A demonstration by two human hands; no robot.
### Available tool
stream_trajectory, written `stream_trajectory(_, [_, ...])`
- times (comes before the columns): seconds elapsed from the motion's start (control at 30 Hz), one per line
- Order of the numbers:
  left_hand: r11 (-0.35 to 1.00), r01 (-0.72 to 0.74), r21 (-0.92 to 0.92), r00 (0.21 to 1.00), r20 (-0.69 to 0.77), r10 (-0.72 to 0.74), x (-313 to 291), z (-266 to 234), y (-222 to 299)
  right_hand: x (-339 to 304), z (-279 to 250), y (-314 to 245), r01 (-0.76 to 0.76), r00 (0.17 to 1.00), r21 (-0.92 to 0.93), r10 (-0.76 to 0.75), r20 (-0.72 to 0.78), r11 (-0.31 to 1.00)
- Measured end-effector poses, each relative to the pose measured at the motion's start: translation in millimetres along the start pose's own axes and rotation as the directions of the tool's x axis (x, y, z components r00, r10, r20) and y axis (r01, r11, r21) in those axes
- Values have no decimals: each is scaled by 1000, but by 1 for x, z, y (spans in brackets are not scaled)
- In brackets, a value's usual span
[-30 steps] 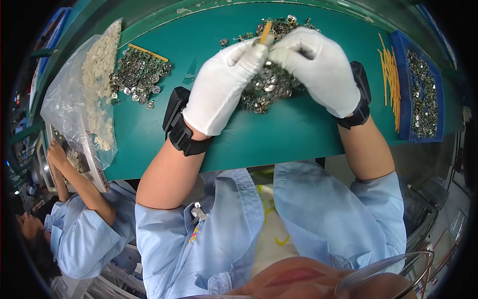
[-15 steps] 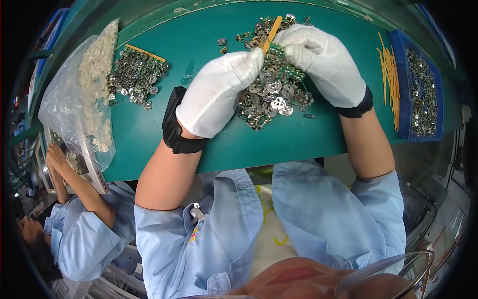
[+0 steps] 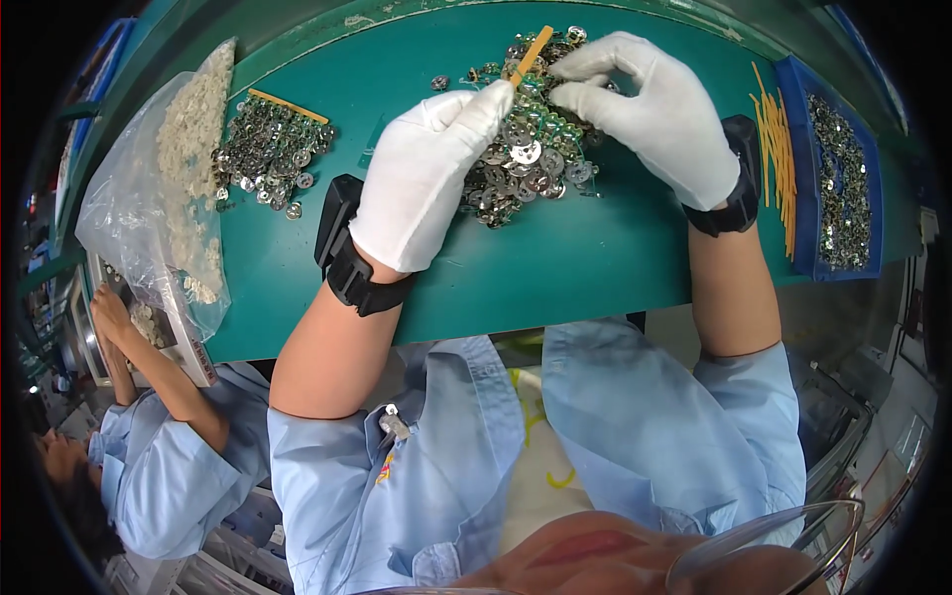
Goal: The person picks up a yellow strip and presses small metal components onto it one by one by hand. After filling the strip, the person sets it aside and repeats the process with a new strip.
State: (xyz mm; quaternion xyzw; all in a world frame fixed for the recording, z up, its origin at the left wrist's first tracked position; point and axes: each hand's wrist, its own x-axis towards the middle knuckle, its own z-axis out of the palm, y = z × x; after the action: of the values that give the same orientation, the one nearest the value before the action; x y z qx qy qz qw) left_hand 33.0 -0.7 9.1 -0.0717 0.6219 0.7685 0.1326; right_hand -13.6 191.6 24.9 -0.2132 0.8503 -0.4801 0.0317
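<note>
In a white glove, my left hand pinches a flat yellow stick between thumb and fingers. From the stick hangs a dense bunch of small round metal discs with holes, some with green parts, spread down over the green tabletop. My right hand, also gloved in white, is at the far right side of the bunch. Its thumb and fingers are apart, with no disc visible between them; the fingertips are close to the discs. Loose metal pieces lie behind the stick, partly hidden by my hands.
At the left lies another yellow stick with hanging discs, beside a clear plastic bag of pale bits. To the right are several loose yellow sticks and a blue tray of small metal parts. A co-worker's arm is at lower left.
My right hand has parted its thumb and fingers and drawn slightly right from the stick. My left hand has shifted a little left, and the held bunch has moved up and left.
</note>
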Motion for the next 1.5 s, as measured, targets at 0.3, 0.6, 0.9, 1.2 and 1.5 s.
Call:
stream_trajectory(0.3, [999, 28, 25, 988, 154, -31, -2, -2, -3, -10, 9, 14, 62, 986, 293, -104, 130, 954])
stream_trajectory(0.6, [994, 97, -51, 983, 160, -88, -5, 3, 5, -3, 8, 11, 91, 986, 342, -134, 102, 935])
stream_trajectory(0.9, [996, -62, 66, 995, -78, 67, -3, -2, 11, 2, -3, 5, 220, 965, -451, -261, -30, 865])
stream_trajectory(1.2, [994, -94, -59, 994, -55, 91, 5, -5, 0, -3, 7, 0, 73, 995, 110, -65, -77, 991])
stream_trajectory(1.5, [993, -119, -14, 991, 61, 120, 1, -10, -5, -11, 8, 15, 37, 975, 432, -128, 184, 901])
